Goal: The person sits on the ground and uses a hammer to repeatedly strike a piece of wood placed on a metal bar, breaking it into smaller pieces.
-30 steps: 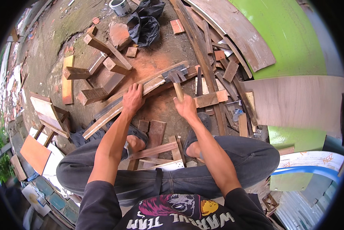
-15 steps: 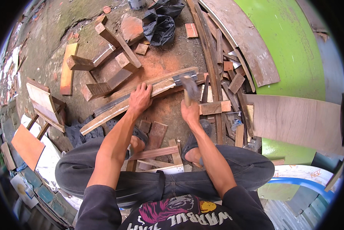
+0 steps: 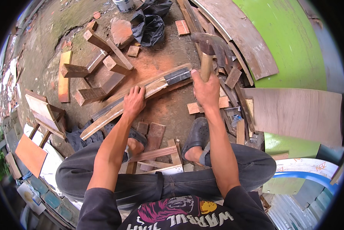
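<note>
Hammer (image 3: pixel 206 66) in the right hand (image 3: pixel 207 91) has lifted away from the plank (image 3: pixel 153 89).

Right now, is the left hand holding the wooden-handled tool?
No, the right hand grips the wooden-handled tool, while the left hand rests on a plank.

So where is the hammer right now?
In the head view, the hammer is right of centre in the upper half, gripped in the right hand, just right of the long wooden piece under the left hand.
</note>
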The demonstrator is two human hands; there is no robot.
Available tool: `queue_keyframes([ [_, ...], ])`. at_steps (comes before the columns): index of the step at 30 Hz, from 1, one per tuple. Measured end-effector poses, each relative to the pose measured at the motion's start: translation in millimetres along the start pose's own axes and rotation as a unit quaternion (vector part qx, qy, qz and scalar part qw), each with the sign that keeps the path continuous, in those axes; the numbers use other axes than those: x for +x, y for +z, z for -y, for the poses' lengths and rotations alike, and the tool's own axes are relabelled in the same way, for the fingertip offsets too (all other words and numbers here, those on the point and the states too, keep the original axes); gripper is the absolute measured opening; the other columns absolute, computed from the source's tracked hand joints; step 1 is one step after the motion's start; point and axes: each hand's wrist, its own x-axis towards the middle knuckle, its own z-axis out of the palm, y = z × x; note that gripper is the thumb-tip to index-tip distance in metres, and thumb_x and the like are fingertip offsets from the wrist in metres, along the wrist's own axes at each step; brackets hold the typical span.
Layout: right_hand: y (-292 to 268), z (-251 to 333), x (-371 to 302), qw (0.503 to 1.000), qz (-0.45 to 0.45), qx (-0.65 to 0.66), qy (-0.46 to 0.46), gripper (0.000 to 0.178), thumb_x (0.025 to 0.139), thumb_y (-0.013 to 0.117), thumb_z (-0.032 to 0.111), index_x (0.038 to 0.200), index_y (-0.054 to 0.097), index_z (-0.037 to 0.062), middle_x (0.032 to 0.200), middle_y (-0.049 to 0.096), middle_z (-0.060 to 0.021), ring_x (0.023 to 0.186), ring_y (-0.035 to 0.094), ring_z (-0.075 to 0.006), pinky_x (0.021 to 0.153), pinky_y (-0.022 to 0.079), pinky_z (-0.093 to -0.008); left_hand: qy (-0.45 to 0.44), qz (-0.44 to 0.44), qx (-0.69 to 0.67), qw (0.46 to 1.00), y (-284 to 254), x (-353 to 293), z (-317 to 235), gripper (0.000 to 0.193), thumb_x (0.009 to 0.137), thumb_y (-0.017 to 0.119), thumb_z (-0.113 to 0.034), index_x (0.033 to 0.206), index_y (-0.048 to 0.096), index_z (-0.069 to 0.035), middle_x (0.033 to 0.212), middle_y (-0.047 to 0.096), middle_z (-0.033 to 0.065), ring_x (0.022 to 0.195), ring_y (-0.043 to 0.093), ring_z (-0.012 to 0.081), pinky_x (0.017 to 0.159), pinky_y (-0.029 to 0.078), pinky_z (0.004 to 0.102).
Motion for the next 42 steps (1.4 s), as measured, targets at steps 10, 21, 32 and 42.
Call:
queue_keyframes([
  [10,38.8,-139.6,-44.5,0.967,0.122,-0.145,0.169,0.030,0.084,0.063,0.025,0.095,0.068,-0.0027,0.086,0.068,-0.0295,0.088,0.067,-0.0450,0.078,0.051,-0.0480,0.061,-0.101,0.028,0.993,23.1,-17.6,-2.8,0.055,0.078,0.066,-0.012,0.132,0.056,-0.016,0.127,0.062,0.0033,0.111,0.060,0.0246,0.093,0.050,0.0401],
  [21,16.3,-135.3,-57.2,0.960,0.055,-0.011,0.276,0.034,0.085,0.068,0.030,0.083,0.063,-0.0035,0.063,0.063,-0.0202,0.061,0.067,-0.0356,0.064,0.052,-0.0454,0.015,-0.118,0.015,0.993,-4.8,-9.6,-6.7,0.067,0.083,0.071,-0.028,0.147,0.047,-0.027,0.127,0.056,0.0096,0.116,0.056,0.0258,0.094,0.041,0.0435],
  [32,18.9,-122.0,-57.0,0.987,0.071,-0.099,0.108,0.037,0.087,0.068,0.033,0.094,0.067,-0.0034,0.079,0.067,-0.0281,0.081,0.067,-0.0458,0.073,0.051,-0.0494,0.007,-0.105,0.005,0.994,31.1,-2.8,-18.7,0.083,0.080,0.076,-0.044,0.143,0.040,-0.003,0.138,0.050,0.0122,0.130,0.045,0.0296,0.110,0.031,0.0505],
  [42,35.1,-126.0,-31.8,0.989,0.114,-0.099,-0.003,0.036,0.089,0.067,0.033,0.097,0.066,-0.0028,0.077,0.066,-0.0265,0.078,0.067,-0.0445,0.071,0.051,-0.0462,-0.022,-0.064,-0.076,0.995,24.9,-3.3,-15.2,0.077,0.074,0.082,-0.036,0.136,0.048,-0.006,0.137,0.055,0.0112,0.127,0.052,0.0300,0.111,0.038,0.0468],
])
